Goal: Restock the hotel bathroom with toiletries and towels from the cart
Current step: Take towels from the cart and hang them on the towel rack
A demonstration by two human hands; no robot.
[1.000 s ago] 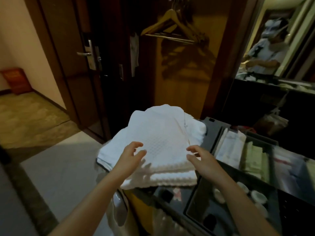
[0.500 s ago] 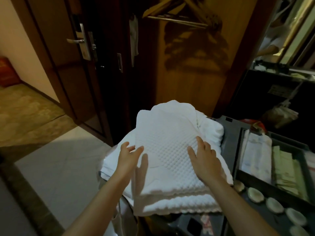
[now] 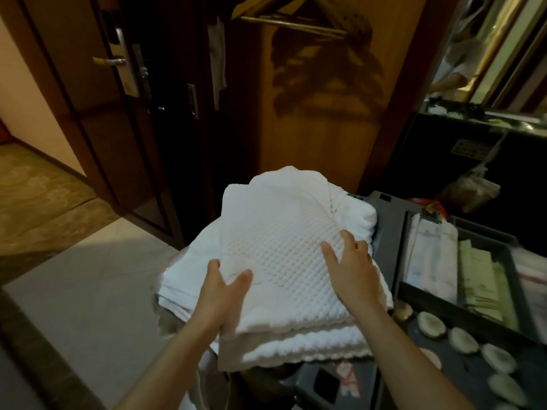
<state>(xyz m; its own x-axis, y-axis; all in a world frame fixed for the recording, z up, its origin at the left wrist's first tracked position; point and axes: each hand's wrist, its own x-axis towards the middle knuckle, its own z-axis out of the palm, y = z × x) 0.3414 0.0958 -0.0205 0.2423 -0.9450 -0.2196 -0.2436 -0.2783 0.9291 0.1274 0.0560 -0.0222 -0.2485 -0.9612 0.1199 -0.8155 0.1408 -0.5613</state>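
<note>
A stack of folded white towels (image 3: 275, 250) lies on the left end of the grey housekeeping cart (image 3: 387, 214). The top towel has a waffle weave. My left hand (image 3: 220, 294) grips its near left edge, thumb on top and fingers tucked under the fold. My right hand (image 3: 352, 270) rests flat on the towel's right side with fingers spread. Both forearms reach in from the bottom of the view.
The cart's black tray (image 3: 503, 253) holds white packets (image 3: 432, 255), green sachets (image 3: 479, 279) and several round white lids (image 3: 461, 338). A dark wooden door (image 3: 118, 113) and wardrobe panel (image 3: 319, 113) with hangers (image 3: 293, 16) stand behind. Pale floor tiles (image 3: 88, 291) lie left.
Both hands came down onto the top towel. My left hand went from hovering open to gripping the towel's left edge; my right hand moved onto its right side and stays flat.
</note>
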